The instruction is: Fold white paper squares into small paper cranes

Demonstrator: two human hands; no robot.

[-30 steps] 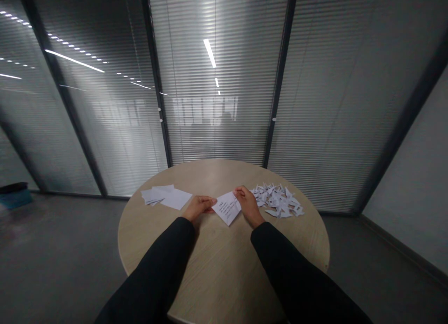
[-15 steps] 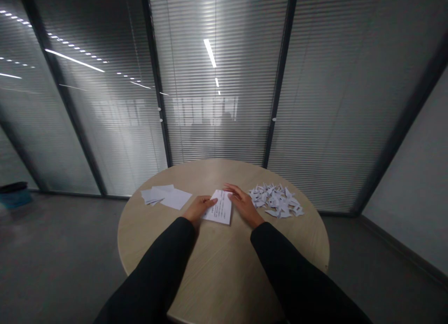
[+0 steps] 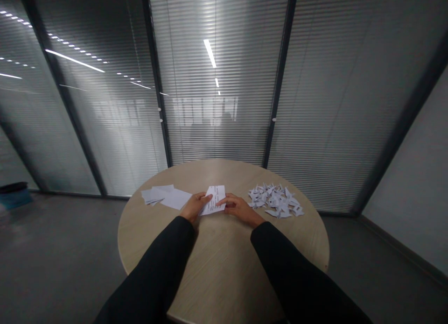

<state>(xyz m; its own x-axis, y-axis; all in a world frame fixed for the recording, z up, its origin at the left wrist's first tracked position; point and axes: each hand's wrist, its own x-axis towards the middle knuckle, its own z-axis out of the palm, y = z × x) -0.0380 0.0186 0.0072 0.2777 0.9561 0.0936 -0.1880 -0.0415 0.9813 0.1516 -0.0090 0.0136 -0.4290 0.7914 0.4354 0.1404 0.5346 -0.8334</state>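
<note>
Between my hands, over the middle of the round table, is a folded sheet of paper [image 3: 217, 192] with printed text on its upper face. My left hand [image 3: 196, 205] grips its left side, thumb on top and the other fingers out of sight beneath. At its right edge, my right hand [image 3: 238, 208] holds the paper with the fingers bent over the printed face. Several loose white paper sheets [image 3: 177, 199] lie overlapping to the left of my left hand. A heap of small folded paper pieces [image 3: 276, 200], pointed in shape, lies to the right of my right hand.
The round wooden table [image 3: 217, 277] stands before a glass partition [image 3: 217, 142] with blinds and dark frames. A blue bin [image 3: 16, 198] with a dark rim sits on the floor at far left. A pale wall [image 3: 416, 174] rises on the right.
The paper has turned and shifted slightly up and left, and now shows a narrower outline. My right hand has come down and left, its fingers closing on the paper's right edge.
</note>
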